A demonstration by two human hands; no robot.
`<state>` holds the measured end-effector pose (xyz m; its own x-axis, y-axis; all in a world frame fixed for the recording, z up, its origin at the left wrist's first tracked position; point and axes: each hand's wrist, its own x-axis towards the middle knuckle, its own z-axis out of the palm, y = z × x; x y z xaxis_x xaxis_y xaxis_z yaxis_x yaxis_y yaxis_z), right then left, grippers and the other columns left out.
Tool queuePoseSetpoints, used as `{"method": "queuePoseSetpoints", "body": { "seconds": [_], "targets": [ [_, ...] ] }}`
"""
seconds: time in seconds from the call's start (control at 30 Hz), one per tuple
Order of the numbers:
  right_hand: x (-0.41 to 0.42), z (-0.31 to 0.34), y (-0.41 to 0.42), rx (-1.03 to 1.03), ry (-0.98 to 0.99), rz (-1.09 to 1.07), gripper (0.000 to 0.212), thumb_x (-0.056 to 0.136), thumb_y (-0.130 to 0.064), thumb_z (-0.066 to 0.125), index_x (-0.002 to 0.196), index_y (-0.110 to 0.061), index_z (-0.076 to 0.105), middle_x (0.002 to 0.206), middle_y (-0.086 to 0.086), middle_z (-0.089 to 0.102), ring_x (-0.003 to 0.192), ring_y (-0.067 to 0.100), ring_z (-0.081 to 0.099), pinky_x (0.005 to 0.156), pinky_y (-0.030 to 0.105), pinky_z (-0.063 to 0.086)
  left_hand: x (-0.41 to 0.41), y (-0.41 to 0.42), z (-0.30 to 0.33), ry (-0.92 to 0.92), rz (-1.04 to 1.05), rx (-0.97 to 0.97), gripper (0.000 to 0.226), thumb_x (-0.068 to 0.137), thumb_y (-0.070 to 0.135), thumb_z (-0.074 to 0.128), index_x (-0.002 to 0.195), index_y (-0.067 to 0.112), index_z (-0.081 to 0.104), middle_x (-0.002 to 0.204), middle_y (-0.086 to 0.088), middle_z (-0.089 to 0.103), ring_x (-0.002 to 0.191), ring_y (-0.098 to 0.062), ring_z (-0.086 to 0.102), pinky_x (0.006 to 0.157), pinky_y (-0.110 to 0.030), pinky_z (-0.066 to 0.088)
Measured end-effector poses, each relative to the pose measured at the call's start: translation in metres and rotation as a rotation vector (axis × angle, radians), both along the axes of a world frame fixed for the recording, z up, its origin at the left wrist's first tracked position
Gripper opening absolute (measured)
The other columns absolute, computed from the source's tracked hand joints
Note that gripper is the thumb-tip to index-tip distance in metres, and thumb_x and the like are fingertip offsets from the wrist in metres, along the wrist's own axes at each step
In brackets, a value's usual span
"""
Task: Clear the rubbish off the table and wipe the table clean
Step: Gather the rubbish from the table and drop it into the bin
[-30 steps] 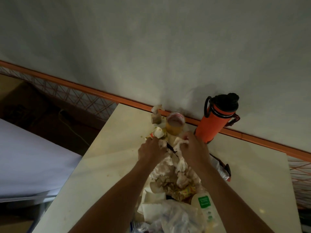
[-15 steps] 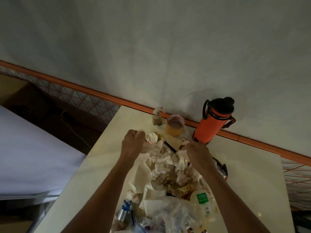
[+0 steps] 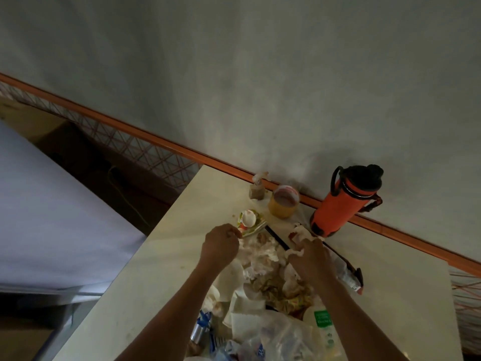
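A heap of crumpled tissues and wrappers point(image 3: 263, 259) covers the middle of the pale table point(image 3: 161, 269). My left hand point(image 3: 220, 244) is curled at the heap's left edge, its fingertips pinching the rim of a colourful wrapper point(image 3: 251, 225) with a white wad in it. My right hand point(image 3: 309, 259) grips a crumpled white tissue point(image 3: 302, 234) at the heap's right side. Nearer me lie a clear plastic bag point(image 3: 276, 337), a white bottle with a green label point(image 3: 322, 324) and a small can point(image 3: 199, 332).
An orange flask with a black lid point(image 3: 346, 201) stands against the wall at the table's back. Beside it are a yellow cup point(image 3: 282, 201) and a small brown item point(image 3: 257, 190). A black strap point(image 3: 277, 239) crosses the table. A bed point(image 3: 52, 217) lies left.
Both hands have spread apart from the centre of the heap: the left drew back to the left edge, the right stayed by the flask. The view has tilted slightly.
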<state>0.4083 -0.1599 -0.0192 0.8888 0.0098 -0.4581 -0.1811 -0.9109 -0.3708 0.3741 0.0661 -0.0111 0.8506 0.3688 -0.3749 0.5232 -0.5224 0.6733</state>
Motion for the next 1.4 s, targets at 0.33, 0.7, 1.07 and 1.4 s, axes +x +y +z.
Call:
{"method": "queuePoseSetpoints", "body": {
  "seconds": [0.33,0.7,1.07,1.4],
  "targets": [
    [-0.005,0.012,-0.006,0.215,-0.075,-0.116,0.024,0.081,-0.034,0.062,0.07,-0.021,0.046,0.079,0.002,0.05,0.08,0.025,0.051,0.067,0.037,0.04,-0.005,-0.029,-0.024,0.173,-0.378,0.465,0.042,0.092,0.04,0.059,0.127,0.018,0.057,0.117,-0.006,0.049,0.106,-0.031,0.061,0.081,-0.042,0.052],
    [-0.021,0.057,-0.013,0.487,-0.393,-0.341,0.023,0.084,0.0,0.05,0.07,-0.015,0.038,0.062,0.0,0.041,0.056,0.017,0.036,0.05,0.029,0.029,-0.011,-0.011,-0.001,-0.017,-0.214,0.244,0.022,0.092,0.028,0.049,0.112,0.021,0.055,0.102,-0.01,0.068,0.094,-0.036,0.064,0.076,-0.039,0.05],
    [-0.04,0.07,-0.033,0.671,-0.264,-0.529,0.016,0.086,-0.014,0.055,0.08,-0.016,0.069,0.072,0.003,0.068,0.066,0.022,0.057,0.061,0.031,0.042,-0.033,0.007,0.044,-0.156,0.051,-0.176,0.032,0.079,0.027,0.043,0.065,0.027,0.072,0.07,0.004,0.072,0.064,-0.012,0.066,0.056,-0.031,0.055],
    [-0.071,0.085,-0.048,0.785,-0.129,-0.711,0.036,0.073,0.006,0.07,0.061,-0.015,0.043,0.053,0.001,0.035,0.055,0.016,0.03,0.052,0.024,0.025,-0.07,-0.01,0.061,-0.068,0.076,-0.235,0.027,0.085,0.038,0.07,0.077,0.013,0.067,0.079,-0.011,0.072,0.066,-0.027,0.073,0.06,-0.046,0.063]
  ]
}}
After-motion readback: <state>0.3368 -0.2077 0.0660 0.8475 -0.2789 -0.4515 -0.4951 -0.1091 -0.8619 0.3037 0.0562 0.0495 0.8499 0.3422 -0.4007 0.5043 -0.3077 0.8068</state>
